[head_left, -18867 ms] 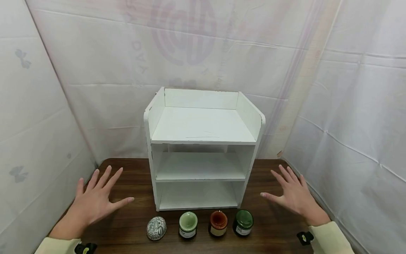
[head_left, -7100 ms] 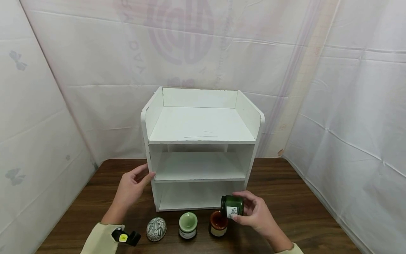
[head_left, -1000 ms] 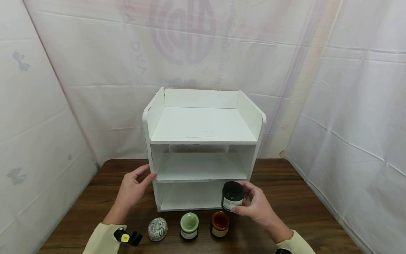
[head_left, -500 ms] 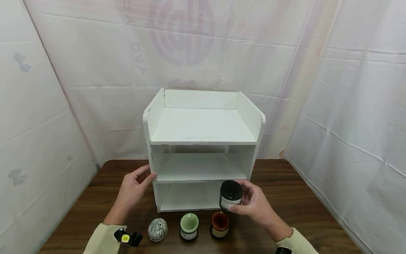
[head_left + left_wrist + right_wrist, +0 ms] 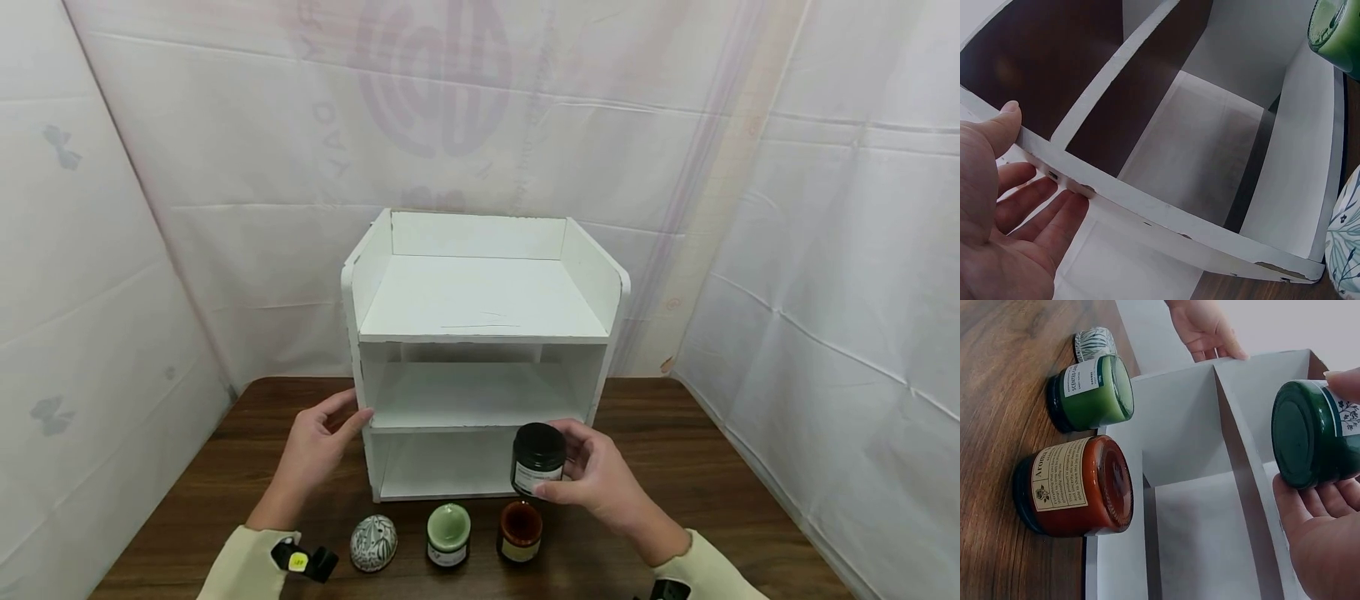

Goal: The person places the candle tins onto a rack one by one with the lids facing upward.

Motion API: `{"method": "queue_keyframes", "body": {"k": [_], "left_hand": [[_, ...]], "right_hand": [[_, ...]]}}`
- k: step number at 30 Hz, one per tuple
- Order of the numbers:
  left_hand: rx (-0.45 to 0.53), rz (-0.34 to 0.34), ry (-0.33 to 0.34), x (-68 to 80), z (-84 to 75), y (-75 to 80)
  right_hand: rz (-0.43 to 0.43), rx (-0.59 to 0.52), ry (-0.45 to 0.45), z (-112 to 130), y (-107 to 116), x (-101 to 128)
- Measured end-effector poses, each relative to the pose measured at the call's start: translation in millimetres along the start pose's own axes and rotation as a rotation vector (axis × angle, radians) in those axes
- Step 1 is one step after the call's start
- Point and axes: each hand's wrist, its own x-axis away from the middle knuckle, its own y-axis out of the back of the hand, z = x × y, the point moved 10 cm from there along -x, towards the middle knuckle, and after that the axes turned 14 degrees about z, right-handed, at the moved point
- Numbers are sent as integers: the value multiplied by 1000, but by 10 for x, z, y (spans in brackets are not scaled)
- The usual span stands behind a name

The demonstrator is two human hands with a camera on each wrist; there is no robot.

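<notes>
A dark green candle jar (image 5: pixel 537 458) with a black lid on top and a white label is in my right hand (image 5: pixel 596 477), raised in front of the shelf's lower compartment. Thumb and fingers grip it from its right side; in the right wrist view, the green glass end of the jar (image 5: pixel 1304 434) faces the camera. My left hand (image 5: pixel 315 442) holds the left side panel of the white shelf (image 5: pixel 483 296). In the left wrist view its thumb (image 5: pixel 1007 128) lies over the panel's front edge while the other fingers rest against the outer face.
On the brown wooden table (image 5: pixel 645 542), before the shelf, stand a patterned rounded tin (image 5: pixel 372 543), a light green candle jar (image 5: pixel 447 536) and an amber candle jar (image 5: pixel 520 532). Both jars are lid-down. White sheeting (image 5: pixel 262 167) hangs behind and beside the table.
Earlier both hands were spread apart, the dark green jar on the table. The right hand lifted and turned it lid-up, lately drifting slightly left; the left hand took hold of the shelf and stays.
</notes>
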Motion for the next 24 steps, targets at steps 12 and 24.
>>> {"method": "queue_keyframes", "body": {"k": [12,24], "left_hand": [[-11,-1,14,8,12,12],[-7,11,14,5,13,0]], "right_hand": [[43,-7,-20,88,-97,-78],[46,-9,-50,181,-158,-145]]}}
